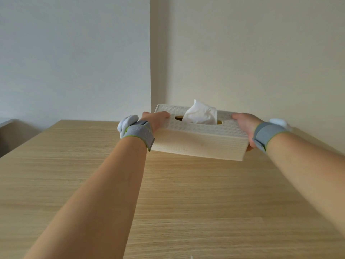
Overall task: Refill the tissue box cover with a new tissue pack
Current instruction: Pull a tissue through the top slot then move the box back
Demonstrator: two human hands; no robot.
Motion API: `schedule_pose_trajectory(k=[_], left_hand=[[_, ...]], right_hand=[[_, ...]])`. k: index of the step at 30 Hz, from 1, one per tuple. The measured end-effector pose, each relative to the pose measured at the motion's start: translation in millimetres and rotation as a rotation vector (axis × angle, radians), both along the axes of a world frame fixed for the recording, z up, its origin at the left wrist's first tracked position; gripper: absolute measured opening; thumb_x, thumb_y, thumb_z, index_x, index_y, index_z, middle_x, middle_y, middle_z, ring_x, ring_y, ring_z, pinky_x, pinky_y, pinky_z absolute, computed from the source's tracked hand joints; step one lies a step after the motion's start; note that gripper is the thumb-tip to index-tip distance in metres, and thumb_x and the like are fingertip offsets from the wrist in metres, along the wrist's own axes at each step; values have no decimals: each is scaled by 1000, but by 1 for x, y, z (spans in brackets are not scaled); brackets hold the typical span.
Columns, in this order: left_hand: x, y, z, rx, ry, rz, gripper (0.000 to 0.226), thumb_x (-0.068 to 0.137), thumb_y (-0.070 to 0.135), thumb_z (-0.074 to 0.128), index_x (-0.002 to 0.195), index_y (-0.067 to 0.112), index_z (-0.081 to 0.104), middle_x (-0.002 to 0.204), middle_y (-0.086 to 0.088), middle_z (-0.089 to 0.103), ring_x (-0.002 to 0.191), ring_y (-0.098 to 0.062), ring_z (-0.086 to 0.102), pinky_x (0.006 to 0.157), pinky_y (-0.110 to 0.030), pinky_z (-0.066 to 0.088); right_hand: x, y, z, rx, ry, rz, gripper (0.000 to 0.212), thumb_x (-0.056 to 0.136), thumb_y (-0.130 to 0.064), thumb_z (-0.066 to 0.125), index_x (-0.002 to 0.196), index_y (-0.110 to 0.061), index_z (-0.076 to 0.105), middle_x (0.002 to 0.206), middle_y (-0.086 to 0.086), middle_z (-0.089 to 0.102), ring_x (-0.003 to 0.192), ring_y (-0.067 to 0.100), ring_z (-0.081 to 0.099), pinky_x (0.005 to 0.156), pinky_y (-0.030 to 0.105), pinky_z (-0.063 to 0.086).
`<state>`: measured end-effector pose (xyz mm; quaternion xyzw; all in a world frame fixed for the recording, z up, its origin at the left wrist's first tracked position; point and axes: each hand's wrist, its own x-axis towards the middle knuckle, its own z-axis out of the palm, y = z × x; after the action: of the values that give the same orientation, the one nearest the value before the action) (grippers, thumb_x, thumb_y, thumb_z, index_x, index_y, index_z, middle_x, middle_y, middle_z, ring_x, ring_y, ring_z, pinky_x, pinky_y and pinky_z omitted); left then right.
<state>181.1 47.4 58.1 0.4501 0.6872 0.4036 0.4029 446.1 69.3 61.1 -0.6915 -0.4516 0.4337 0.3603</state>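
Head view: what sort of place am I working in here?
Probably a room in a home or small office. Both hands, left and right, hold a woven tissue box cover over a pale wooden table pushed against plain painted walls that meet at a corner.

A cream, woven-textured rectangular plastic tissue box cover (200,141) sits level, its short ends between the fingers (158,116) of both hands. A crumpled white tissue (200,113) stands up from its top slot, midway between the fingertips.
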Motion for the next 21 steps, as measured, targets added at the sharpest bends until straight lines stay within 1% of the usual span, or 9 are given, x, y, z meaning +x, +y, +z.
schedule_pose_trajectory(k=[1,3,6,10,12,14,16,19,21], left_hand=[[-5,-1,-2,6,-9,14,80,67,50,62,135,11,43,114,-10,62,93,-28,63,77,-37,52],[-20,-1,-3,21,-34,37,77,66,50,63,131,11,49,114,-9,64,94,-28,64,79,-37,52],[-42,-2,1,38,-26,46,67,69,48,61,125,11,55,104,-7,64,90,-28,63,83,-39,51],[-86,-3,10,53,-21,99,65,70,50,62,123,12,58,103,-7,64,89,-28,64,85,-40,51],[-110,-7,15,62,-8,128,69,65,52,62,123,13,58,104,-8,66,91,-29,65,87,-42,52],[-139,-8,17,73,3,180,74,61,53,62,122,13,59,105,-8,67,89,-29,66,85,-42,53],[-162,-9,17,65,20,208,72,63,53,62,122,13,59,105,-8,67,88,-29,65,81,-39,52],[-195,-12,13,41,49,254,70,65,54,61,122,13,59,108,-8,67,90,-29,65,84,-42,53],[-215,-12,8,25,65,276,66,70,53,61,123,13,59,107,-8,66,93,-29,65,87,-42,53]], right_hand=[[-6,1,-1,9,-15,4,27,90,-43,40,77,-23,52,69,1,56,58,20,52,65,33,44],[-22,7,0,23,-18,12,26,90,-43,40,78,-23,52,69,0,57,58,20,52,66,32,42],[-45,16,8,54,-16,43,24,93,-39,38,85,-21,52,70,0,54,58,18,50,61,27,39],[-89,30,19,58,-7,106,28,93,-41,38,79,-20,52,68,0,54,56,19,50,58,27,43],[-116,39,21,67,-12,143,26,92,-41,38,85,-21,53,72,0,55,61,20,52,63,29,44],[-148,48,20,70,-2,173,26,91,-40,37,90,-20,54,79,1,56,72,20,54,71,32,42],[-173,54,15,75,-10,217,28,92,-39,36,89,-19,55,83,2,58,77,20,56,72,33,43],[-213,62,6,83,-33,259,29,92,-37,36,81,-17,54,86,4,57,83,22,54,75,34,41],[-237,65,0,73,-45,284,29,90,-37,35,88,-16,55,92,5,57,86,22,53,78,36,42]])
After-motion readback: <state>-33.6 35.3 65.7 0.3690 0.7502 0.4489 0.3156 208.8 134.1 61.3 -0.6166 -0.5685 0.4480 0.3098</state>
